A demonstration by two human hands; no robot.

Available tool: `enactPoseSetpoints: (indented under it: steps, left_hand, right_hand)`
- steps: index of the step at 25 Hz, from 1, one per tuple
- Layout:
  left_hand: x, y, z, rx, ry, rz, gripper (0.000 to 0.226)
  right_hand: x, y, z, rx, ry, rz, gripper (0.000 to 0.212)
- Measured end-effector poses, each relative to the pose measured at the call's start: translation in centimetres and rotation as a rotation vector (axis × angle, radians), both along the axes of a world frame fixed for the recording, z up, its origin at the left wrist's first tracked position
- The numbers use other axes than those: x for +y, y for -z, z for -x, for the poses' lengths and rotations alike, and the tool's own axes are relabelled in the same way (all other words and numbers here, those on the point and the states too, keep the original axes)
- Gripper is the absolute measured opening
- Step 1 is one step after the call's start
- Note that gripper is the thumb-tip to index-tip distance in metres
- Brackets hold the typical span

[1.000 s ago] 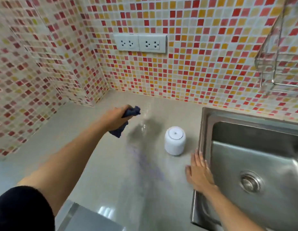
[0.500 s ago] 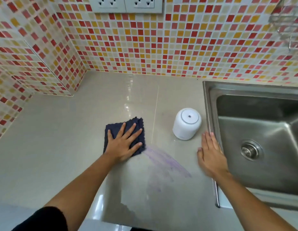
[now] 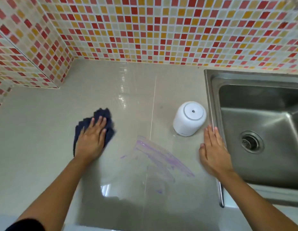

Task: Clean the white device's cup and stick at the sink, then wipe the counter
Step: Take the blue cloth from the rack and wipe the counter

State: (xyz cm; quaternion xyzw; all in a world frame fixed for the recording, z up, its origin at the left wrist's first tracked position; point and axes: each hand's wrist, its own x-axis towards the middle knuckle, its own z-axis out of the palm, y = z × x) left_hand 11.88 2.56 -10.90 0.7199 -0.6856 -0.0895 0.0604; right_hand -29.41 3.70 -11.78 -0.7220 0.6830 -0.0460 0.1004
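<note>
My left hand (image 3: 92, 138) presses flat on a dark blue cloth (image 3: 104, 115) lying on the grey counter (image 3: 36, 139), left of centre. The cloth is bunched under the palm. A purple smear (image 3: 163, 157) streaks the counter between my two hands. The white device (image 3: 189, 118), a rounded cylinder with a small hole in its top, stands upright beside the steel sink (image 3: 261, 124). My right hand (image 3: 213, 150) lies flat with straight fingers on the counter at the sink's left rim, just below and right of the device, not touching it.
Red, orange and cream mosaic tiles (image 3: 144, 30) cover the back wall and the left corner. The sink basin has a round drain (image 3: 250, 141). The counter's front edge runs along the bottom of the view.
My left hand brought the cloth down from the air onto the counter and now pushes it, bunching it up. The view has tilted downward. My right hand stays by the sink rim.
</note>
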Motion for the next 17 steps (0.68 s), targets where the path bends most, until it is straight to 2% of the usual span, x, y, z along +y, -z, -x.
enactPoseSetpoints:
  steps: [1, 2, 5, 7, 9, 11, 13, 15, 17]
  left_hand:
    - [-3.5, 0.0, 1.2, 0.003, -0.099, 0.008, 0.055]
    - [-6.2, 0.0, 3.6, 0.003, -0.105, 0.017, 0.052]
    - [-6.6, 0.3, 10.9, 0.048, 0.258, -0.023, 0.06]
    - [-3.2, 0.5, 9.6, 0.023, 0.466, -0.009, 0.061]
    - [-2.7, 0.5, 4.3, 0.002, 0.431, 0.091, 0.059]
    - [-6.3, 0.3, -0.1, 0.008, 0.176, 0.106, 0.058]
    - [-12.1, 0.5, 0.1, 0.013, -0.022, 0.099, 0.057]
    - [-16.0, 0.2, 5.4, 0.033, 0.02, 0.109, 0.056]
    - [-15.0, 0.7, 11.4, 0.048, 0.263, 0.085, 0.055]
  right_hand:
    - [-0.1, 0.0, 0.0, -0.007, 0.0, 0.012, 0.069]
    - [-0.2, 0.0, -0.1, -0.016, 0.002, 0.023, 0.068]
    - [0.0, -0.3, -0.1, -0.066, 0.007, 0.039, 0.069]
    - [0.0, -1.1, -0.1, -0.179, 0.009, 0.054, 0.071]
    - [-0.8, -2.6, -1.0, -0.406, -0.008, 0.05, 0.077]
    - [-2.1, -3.6, -2.4, -0.681, 0.013, -0.024, 0.095]
    - [-3.7, -3.8, -3.5, -0.861, 0.071, -0.049, 0.111]
    - [-5.0, -3.3, -4.1, -0.915, 0.115, -0.033, 0.111]
    - [-5.9, -3.1, -4.4, -0.936, 0.147, -0.001, 0.097]
